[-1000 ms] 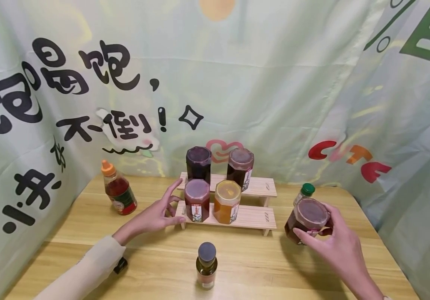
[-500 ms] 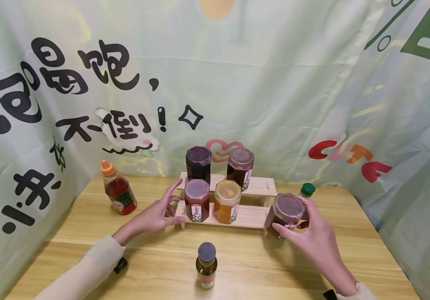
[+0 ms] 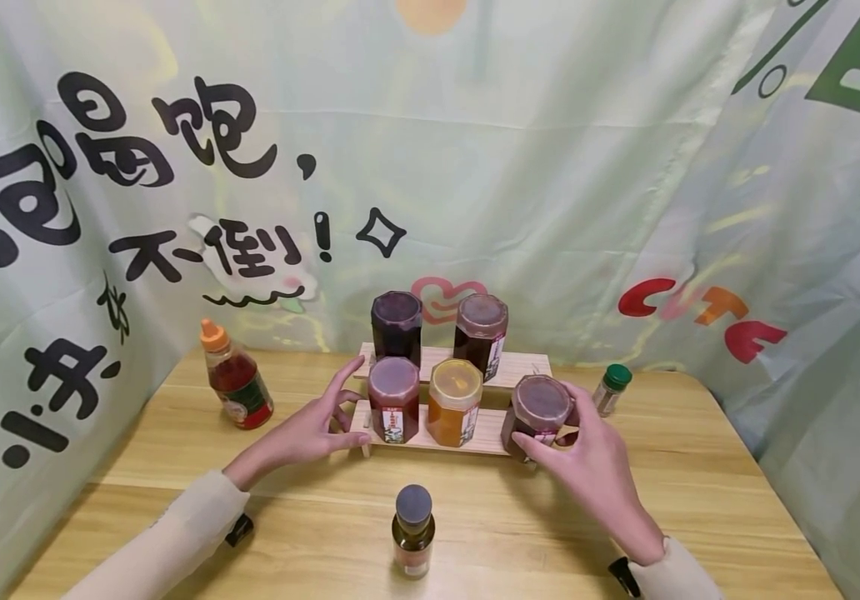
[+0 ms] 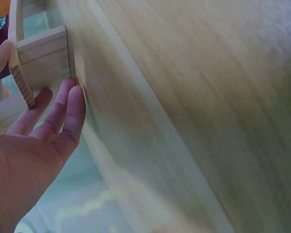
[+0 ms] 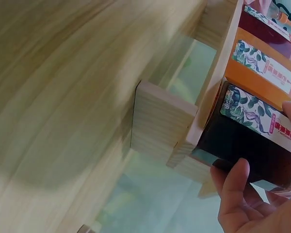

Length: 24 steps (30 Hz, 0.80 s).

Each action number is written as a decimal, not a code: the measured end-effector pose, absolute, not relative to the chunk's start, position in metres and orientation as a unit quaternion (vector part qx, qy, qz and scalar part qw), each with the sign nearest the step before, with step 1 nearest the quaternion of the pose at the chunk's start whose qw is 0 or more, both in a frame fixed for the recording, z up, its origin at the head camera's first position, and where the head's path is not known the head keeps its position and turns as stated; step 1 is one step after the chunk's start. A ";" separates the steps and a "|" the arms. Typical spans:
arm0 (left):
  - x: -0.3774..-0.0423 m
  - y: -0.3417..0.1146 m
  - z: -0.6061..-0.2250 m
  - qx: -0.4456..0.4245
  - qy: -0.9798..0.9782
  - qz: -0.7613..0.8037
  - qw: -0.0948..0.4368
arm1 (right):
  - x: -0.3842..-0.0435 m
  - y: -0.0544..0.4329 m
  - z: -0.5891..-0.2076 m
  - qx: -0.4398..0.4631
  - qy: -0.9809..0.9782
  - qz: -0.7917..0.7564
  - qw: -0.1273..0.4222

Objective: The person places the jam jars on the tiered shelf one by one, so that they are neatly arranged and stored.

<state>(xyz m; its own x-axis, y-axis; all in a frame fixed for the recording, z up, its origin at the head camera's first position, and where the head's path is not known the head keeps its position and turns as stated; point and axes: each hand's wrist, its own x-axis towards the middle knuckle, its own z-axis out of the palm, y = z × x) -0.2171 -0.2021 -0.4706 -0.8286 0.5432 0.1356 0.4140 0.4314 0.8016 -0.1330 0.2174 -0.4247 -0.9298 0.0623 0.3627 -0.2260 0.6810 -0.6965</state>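
Note:
My right hand (image 3: 587, 467) grips an octagonal jar of dark jam (image 3: 538, 408) with a pale lid. In the right wrist view this jar (image 5: 252, 136) is at the right end of the lower tier, and I cannot tell if its base rests fully. My left hand (image 3: 325, 421) holds the left end of the two-tier wooden rack (image 3: 488, 429); in the left wrist view its thumb is on the front edge and its fingertips reach the leg (image 4: 46, 58). A red-brown jar (image 3: 394, 404) and an amber jar (image 3: 454, 408) share the lower tier.
Two dark jars, one at left (image 3: 397, 325) and one at right (image 3: 481, 329), stand on the upper tier. A red sauce bottle (image 3: 238, 383) is at far left, a green-capped shaker (image 3: 612, 390) at right. A small dark-capped bottle (image 3: 413, 533) stands in front.
My right hand has carried the dark jar leftward from beside the rack to the lower tier's right end, uncovering the green-capped shaker. The left hand has stayed at the rack.

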 end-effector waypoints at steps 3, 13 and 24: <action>-0.216 -0.202 -0.470 0.281 0.843 0.452 0.076 | -0.135 0.214 -0.425 0.042 -0.897 0.403 0.174; -0.211 -0.205 -0.466 0.277 0.842 0.457 0.080 | -0.145 0.204 -0.429 0.047 -0.902 0.393 0.175; -0.212 -0.204 -0.468 0.267 0.848 0.451 0.082 | -0.146 0.203 -0.436 0.062 -0.903 0.393 0.161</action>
